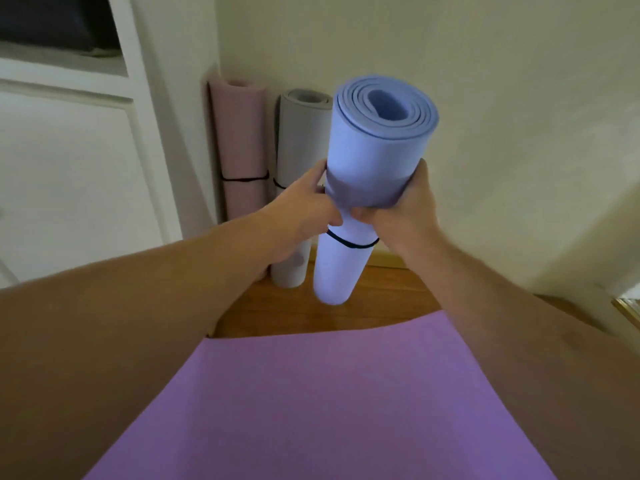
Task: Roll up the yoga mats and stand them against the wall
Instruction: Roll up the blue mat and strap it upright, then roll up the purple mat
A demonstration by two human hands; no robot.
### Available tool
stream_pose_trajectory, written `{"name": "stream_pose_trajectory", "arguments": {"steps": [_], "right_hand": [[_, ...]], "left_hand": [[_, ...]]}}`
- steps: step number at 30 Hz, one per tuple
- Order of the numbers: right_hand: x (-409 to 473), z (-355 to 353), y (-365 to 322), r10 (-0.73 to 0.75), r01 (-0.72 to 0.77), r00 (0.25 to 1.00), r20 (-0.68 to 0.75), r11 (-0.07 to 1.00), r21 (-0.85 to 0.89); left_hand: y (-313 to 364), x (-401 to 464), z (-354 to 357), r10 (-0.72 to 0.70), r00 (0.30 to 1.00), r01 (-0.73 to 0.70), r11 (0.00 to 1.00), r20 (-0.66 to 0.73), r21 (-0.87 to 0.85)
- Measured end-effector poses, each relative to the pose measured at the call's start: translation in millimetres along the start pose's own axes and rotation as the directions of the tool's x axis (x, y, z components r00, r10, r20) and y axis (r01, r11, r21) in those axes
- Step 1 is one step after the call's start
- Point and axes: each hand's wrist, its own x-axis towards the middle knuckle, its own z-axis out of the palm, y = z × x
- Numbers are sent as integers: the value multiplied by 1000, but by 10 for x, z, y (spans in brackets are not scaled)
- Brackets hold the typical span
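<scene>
A rolled blue yoga mat (377, 147) is held upright in front of me, a black elastic band (349, 242) round its lower part. My left hand (304, 206) grips its left side and my right hand (405, 206) grips its right side, both near the middle. Its lower end hangs just above the wooden floor (304, 306). Behind it a rolled pink mat (239, 133) and a rolled grey mat (301, 140) stand against the cream wall (485, 98), each with a black band. A purple mat (329, 403) lies flat on the floor below my arms.
A white cabinet (76, 168) with an open shelf stands at the left, next to the pink roll. Bare wall runs to the right of the blue roll. A gold-coloured frame edge (627, 306) shows at the far right.
</scene>
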Motion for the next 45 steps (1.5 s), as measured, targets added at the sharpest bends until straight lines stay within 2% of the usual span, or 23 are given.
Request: {"name": "stream_pose_trajectory", "arguments": {"steps": [3, 8, 18, 20, 24, 31, 40, 45], "right_hand": [[409, 254, 425, 22, -22, 1000, 5, 1000, 4], [874, 559, 910, 71, -71, 997, 2, 997, 31], [1613, 790, 1390, 163, -160, 986, 47, 986, -53], [1807, 807, 1424, 199, -193, 979, 54, 977, -94], [2005, 847, 1454, 303, -244, 936, 178, 925, -291], [1915, 791, 1580, 317, -259, 904, 286, 940, -224], [1729, 676, 1553, 343, -304, 891, 298, 938, -168], [1587, 548, 1476, 363, -330, 884, 295, 931, -156]], "left_hand": [[-164, 474, 20, -82, 996, 81, 996, -30, -41], [-412, 1033, 74, -116, 991, 109, 989, -62, -104], [-620, 1841, 55, -157, 988, 156, 979, 0, -135], [-548, 1867, 103, -171, 985, 171, 978, 11, -118], [-518, 1913, 224, -190, 982, 190, 976, 5, -102], [-642, 1924, 236, -202, 979, 201, 979, -16, -48], [-679, 1715, 166, -204, 979, 204, 979, -27, 19], [-672, 1437, 168, -213, 977, 213, 977, -28, -2]]}}
